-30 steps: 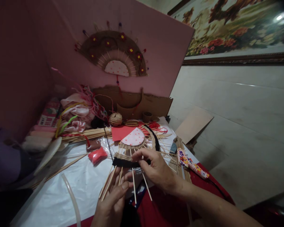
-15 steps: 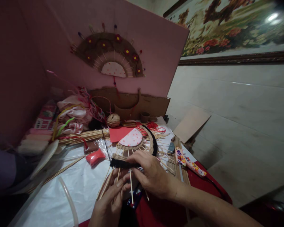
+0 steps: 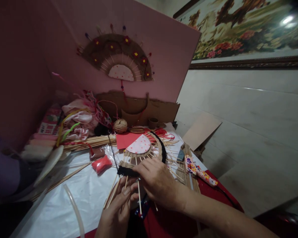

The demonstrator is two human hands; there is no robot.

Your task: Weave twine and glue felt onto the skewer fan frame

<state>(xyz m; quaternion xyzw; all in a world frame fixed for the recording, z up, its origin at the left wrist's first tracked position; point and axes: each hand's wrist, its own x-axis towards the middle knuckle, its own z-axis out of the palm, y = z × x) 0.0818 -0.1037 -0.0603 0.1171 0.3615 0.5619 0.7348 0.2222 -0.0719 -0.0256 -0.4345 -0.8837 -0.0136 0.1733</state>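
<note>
A handmade fan of thin wooden sticks lies before me, with a pink-dotted white half-circle [image 3: 140, 144] at its centre. Its curved brown cardboard band is edged with a black fabric strip [image 3: 125, 171]. My left hand [image 3: 119, 205] is closed around the sticks and underside of the near part, thumb uppermost. From above, my right hand [image 3: 159, 181] grips the black strip with bent fingers, covering its middle stretch. Between the hands a bare wooden stick [image 3: 139, 196] points toward me. Below it, a dark blue shiny object is partly hidden.
A flowered glue gun [image 3: 200, 172] rests at the right. Left of the fan are a red clay packet [image 3: 101, 164] and a bundle of sticks [image 3: 99, 141]. Behind sits a twine ball [image 3: 120, 126]. A finished fan [image 3: 119, 58] hangs on the pink board. Another person's sleeve shows far left.
My right fingers have drawn closer together and now cover more of the black strip. My left hand keeps its hold on the sticks. The whole view has shifted slightly.
</note>
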